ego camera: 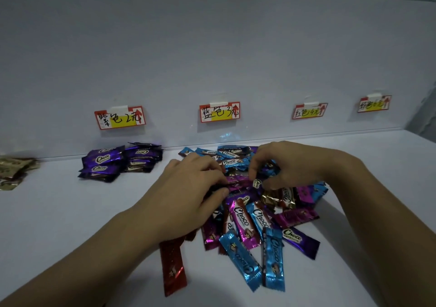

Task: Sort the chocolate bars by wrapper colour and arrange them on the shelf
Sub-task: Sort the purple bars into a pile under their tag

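Both hands dig in the mixed pile (254, 217), mid shelf (70, 212). Right hand (290, 165) pinches 1 purple bar (257, 184). Left hand (188, 188) is curled, can't tell what it grips. Bars look light & slippy, so prob best to pinch the flat ends.

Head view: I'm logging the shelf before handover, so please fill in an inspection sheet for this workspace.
Surface: white shelf, dimly lit.
Job's things: mixed pile of blue, magenta, purple and gold bars at centre; purple stacks left of it; gold bars far left; red bar at front.
Clutter: nothing seen.
Grippers: left hand, fingers curled into the pile, grip unclear; right hand pinches a Choco bar.
Cables: nothing seen.
Surroundings: back wall with four price labels.
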{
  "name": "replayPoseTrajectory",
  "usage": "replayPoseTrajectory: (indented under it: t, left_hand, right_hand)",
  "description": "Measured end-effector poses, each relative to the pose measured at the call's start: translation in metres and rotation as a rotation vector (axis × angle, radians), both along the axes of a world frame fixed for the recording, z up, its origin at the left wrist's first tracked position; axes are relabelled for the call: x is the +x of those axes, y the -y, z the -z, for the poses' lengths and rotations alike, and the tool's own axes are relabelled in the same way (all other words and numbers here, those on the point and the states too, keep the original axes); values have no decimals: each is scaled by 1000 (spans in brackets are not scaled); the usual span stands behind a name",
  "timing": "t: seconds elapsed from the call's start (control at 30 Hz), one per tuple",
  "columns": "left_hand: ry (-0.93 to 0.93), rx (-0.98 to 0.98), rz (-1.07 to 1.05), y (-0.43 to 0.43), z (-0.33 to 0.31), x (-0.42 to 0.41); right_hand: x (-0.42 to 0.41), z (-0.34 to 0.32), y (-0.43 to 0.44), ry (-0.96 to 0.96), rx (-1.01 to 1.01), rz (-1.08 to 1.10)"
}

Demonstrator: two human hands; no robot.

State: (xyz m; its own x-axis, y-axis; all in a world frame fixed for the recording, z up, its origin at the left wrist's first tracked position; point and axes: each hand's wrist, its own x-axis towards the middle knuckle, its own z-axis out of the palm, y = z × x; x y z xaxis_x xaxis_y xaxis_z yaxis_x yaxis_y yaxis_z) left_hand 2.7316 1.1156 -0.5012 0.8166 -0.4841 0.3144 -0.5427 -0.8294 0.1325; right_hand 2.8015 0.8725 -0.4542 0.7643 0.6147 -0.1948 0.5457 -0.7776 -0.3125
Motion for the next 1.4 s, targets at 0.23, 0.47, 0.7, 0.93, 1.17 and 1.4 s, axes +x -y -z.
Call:
replayPoseTrajectory:
  t: [0.23,0.47,0.7,0.93,1.17,1.4]
  left_hand:
    - [-125,38,9,16,-1,-5]
    - [-107,-207,51,16,-3,-8]
    - [14,-394,-60,-22,-32,-4]
    - [266,-496,-250,-132,-45,-3]
    - [253,-562,-454,-189,-2,7]
    - [65,-378,-440,-196,7,6]
  right_hand:
    - [1,2,2,5,25,-2]
    - [8,-1,11,-2,254,-23]
    - [0,2,-4,26,572,42]
    - [-2,6,-84,383,385,-62]
    - [16,5,-177,692,299,-112]
    - [32,18,-225,753,95,-158]
